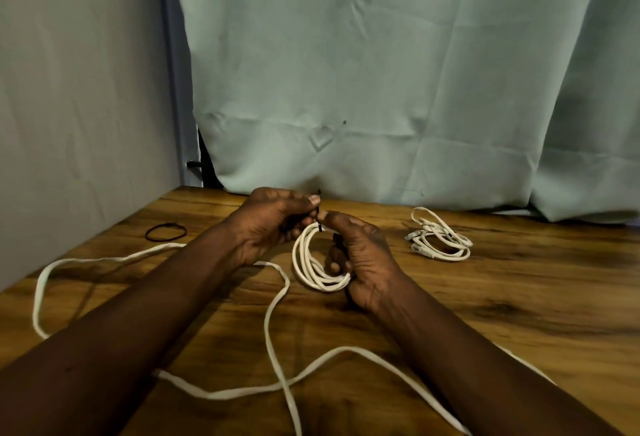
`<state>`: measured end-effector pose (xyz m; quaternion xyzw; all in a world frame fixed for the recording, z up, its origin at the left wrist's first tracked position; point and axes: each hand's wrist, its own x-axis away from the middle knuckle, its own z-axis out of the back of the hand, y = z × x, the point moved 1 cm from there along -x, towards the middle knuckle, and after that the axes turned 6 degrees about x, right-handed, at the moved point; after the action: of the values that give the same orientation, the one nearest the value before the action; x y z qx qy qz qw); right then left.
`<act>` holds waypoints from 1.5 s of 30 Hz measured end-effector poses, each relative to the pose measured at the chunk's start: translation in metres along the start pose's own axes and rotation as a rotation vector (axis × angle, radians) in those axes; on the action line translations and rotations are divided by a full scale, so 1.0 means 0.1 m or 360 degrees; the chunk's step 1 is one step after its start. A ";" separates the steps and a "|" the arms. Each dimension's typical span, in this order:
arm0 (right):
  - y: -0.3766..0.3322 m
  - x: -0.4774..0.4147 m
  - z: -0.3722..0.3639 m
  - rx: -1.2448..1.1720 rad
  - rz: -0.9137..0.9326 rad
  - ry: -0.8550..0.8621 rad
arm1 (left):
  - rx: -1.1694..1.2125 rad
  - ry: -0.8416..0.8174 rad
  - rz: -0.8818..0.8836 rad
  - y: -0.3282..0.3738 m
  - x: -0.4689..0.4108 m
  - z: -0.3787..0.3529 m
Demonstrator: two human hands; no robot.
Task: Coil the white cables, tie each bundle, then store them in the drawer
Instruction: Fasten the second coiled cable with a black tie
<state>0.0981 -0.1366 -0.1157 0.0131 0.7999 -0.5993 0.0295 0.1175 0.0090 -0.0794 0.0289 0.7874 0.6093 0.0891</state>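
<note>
A coiled white cable (313, 264) hangs between my hands above the middle of the wooden table (502, 304). My right hand (360, 255) grips the coil's right side. My left hand (273, 224) pinches a black tie (319, 226) at the top of the coil. A second white cable bundle (438, 234) lies coiled on the table to the right. One long loose white cable (277, 324) snakes across the table's near half, under my forearms.
A black elastic band (165, 231) lies on the table at the back left. A pale green curtain (381, 71) hangs behind the table, and a grey wall (79, 89) closes off the left side. No drawer is in view.
</note>
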 end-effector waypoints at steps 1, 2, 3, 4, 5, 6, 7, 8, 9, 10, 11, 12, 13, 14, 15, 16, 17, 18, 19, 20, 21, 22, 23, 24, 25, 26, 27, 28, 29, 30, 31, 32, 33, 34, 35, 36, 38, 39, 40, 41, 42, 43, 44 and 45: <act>0.01 -0.01 0.00 0.0022 0.0008 0.0003 | -0.0012 -0.0034 0.0093 0.01 0.00 0.02; 0.01 -0.01 0.00 0.0051 0.0012 0.0006 | -0.0029 -0.0065 0.0169 0.04 0.00 0.04; 0.02 -0.01 0.00 0.0078 0.0017 0.0006 | -0.0068 -0.0084 0.0202 0.05 0.00 0.06; 0.02 0.00 0.00 0.0100 0.0023 0.0003 | -0.0109 -0.0074 0.0189 0.07 0.01 0.05; 0.01 0.01 -0.01 0.0118 0.0030 -0.0006 | -0.0135 -0.0039 0.0124 0.06 0.01 0.03; 0.00 0.02 -0.01 0.0136 0.0036 -0.0022 | -0.0146 0.0013 0.0039 0.05 0.01 -0.01; -0.01 0.03 -0.01 0.0155 0.0036 -0.0037 | -0.0149 0.0067 -0.0044 0.02 0.01 -0.05; -0.02 0.03 -0.01 0.0168 0.0024 -0.0049 | -0.0151 0.0120 -0.0107 -0.01 0.01 -0.08; -0.03 0.03 -0.01 0.0174 0.0003 -0.0051 | -0.0151 0.0166 -0.0157 -0.04 0.00 -0.11; -0.04 0.04 -0.01 0.0177 -0.0022 -0.0052 | -0.0145 0.0208 -0.0203 -0.05 -0.01 -0.11; -0.05 0.04 -0.02 0.0182 -0.0043 -0.0055 | -0.0149 0.0244 -0.0252 -0.05 -0.02 -0.11; -0.07 0.04 -0.03 0.0189 -0.0058 -0.0061 | -0.0158 0.0280 -0.0300 -0.05 -0.03 -0.11; -0.08 0.04 -0.04 0.0195 -0.0065 -0.0060 | -0.0170 0.0313 -0.0341 -0.05 -0.03 -0.11; -0.07 0.04 -0.04 0.0202 -0.0071 -0.0054 | -0.0184 0.0346 -0.0370 -0.05 -0.03 -0.11; -0.06 0.03 -0.04 0.0207 -0.0073 -0.0049 | -0.0188 0.0369 -0.0386 -0.06 -0.02 -0.10; -0.05 0.03 -0.02 0.0205 -0.0066 -0.0051 | -0.0184 0.0384 -0.0389 -0.08 -0.02 -0.11; -0.03 0.02 -0.01 0.0192 -0.0053 -0.0058 | -0.0178 0.0396 -0.0384 -0.08 -0.02 -0.10; -0.01 0.02 0.00 0.0158 -0.0035 -0.0065 | -0.0174 0.0403 -0.0383 -0.08 -0.02 -0.10; 0.00 0.02 0.02 0.0108 -0.0009 -0.0069 | -0.0177 0.0402 -0.0386 -0.08 -0.02 -0.10; 0.00 0.03 0.02 0.0060 0.0026 -0.0075 | -0.0176 0.0403 -0.0395 -0.08 -0.02 -0.09; 0.01 0.03 0.03 0.0039 0.0078 -0.0089 | -0.0175 0.0409 -0.0404 -0.08 -0.03 -0.09; 0.00 0.03 0.03 0.0068 0.0148 -0.0104 | -0.0179 0.0414 -0.0410 -0.07 -0.02 -0.08; 0.00 0.03 0.04 0.0155 0.0240 -0.0120 | -0.0188 0.0421 -0.0412 -0.06 -0.02 -0.07; -0.01 0.03 0.06 0.0281 0.0340 -0.0137 | -0.0194 0.0426 -0.0411 -0.06 -0.02 -0.05; -0.02 0.02 0.08 0.0425 0.0433 -0.0152 | -0.0185 0.0430 -0.0409 -0.05 -0.02 -0.03; -0.04 0.02 0.10 0.0573 0.0501 -0.0162 | -0.0155 0.0436 -0.0401 -0.05 -0.02 -0.01; -0.05 0.01 0.13 0.0709 0.0552 -0.0160 | -0.0128 0.0439 -0.0398 -0.06 -0.03 0.01; -0.06 0.01 0.15 0.0814 0.0595 -0.0155 | -0.0133 0.0428 -0.0406 -0.06 -0.05 0.02; -0.06 0.01 0.16 0.0899 0.0647 -0.0149 | -0.0178 0.0402 -0.0423 -0.07 -0.06 0.03; -0.07 0.01 0.17 0.0966 0.0709 -0.0139 | -0.0247 0.0366 -0.0443 -0.08 -0.06 0.03; -0.07 0.02 0.17 0.1017 0.0773 -0.0124 | -0.0313 0.0328 -0.0444 -0.09 -0.06 0.03; -0.08 0.02 0.17 0.1053 0.0822 -0.0106 | -0.0353 0.0285 -0.0417 -0.10 -0.06 0.03; -0.08 0.03 0.16 0.1081 0.0857 -0.0083 | -0.0359 0.0230 -0.0362 -0.12 -0.06 0.02; -0.08 0.04 0.16 0.1103 0.0887 -0.0052 | -0.0332 0.0153 -0.0287 -0.15 -0.05 0.01; -0.08 0.04 0.16 0.1121 0.0925 -0.0009 | -0.0295 0.0072 -0.0213 -0.16 -0.05 0.00; -0.08 0.03 0.17 0.1135 0.0960 0.0043 | -0.0250 0.0008 -0.0146 -0.17 -0.04 -0.01; -0.09 0.01 0.21 0.1142 0.1008 0.0163 | -0.0175 -0.0105 -0.0037 -0.17 -0.01 -0.02; -0.09 0.00 0.22 0.1129 0.1010 0.0216 | -0.0161 -0.0161 -0.0003 -0.16 -0.01 0.00; -0.10 -0.01 0.24 0.1098 0.0993 0.0247 | -0.0164 -0.0213 0.0017 -0.16 0.00 0.01; -0.10 -0.02 0.24 0.1042 0.0961 0.0252 | -0.0174 -0.0261 0.0027 -0.16 0.01 0.03; -0.10 -0.03 0.25 0.0971 0.0920 0.0242 | -0.0194 -0.0292 0.0030 -0.16 0.02 0.03; -0.09 -0.04 0.25 0.0910 0.0889 0.0227 | -0.0214 -0.0300 0.0015 -0.17 0.02 0.03; -0.09 -0.05 0.25 0.0874 0.0871 0.0210 | -0.0233 -0.0293 -0.0025 -0.17 0.03 0.02; -0.09 -0.06 0.25 0.0857 0.0862 0.0183 | -0.0240 -0.0273 -0.0072 -0.18 0.03 0.01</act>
<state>0.1044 -0.1627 -0.1139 0.2648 0.5818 -0.7567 0.1373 0.1162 0.0057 -0.0968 0.0564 0.7291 0.6600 0.1719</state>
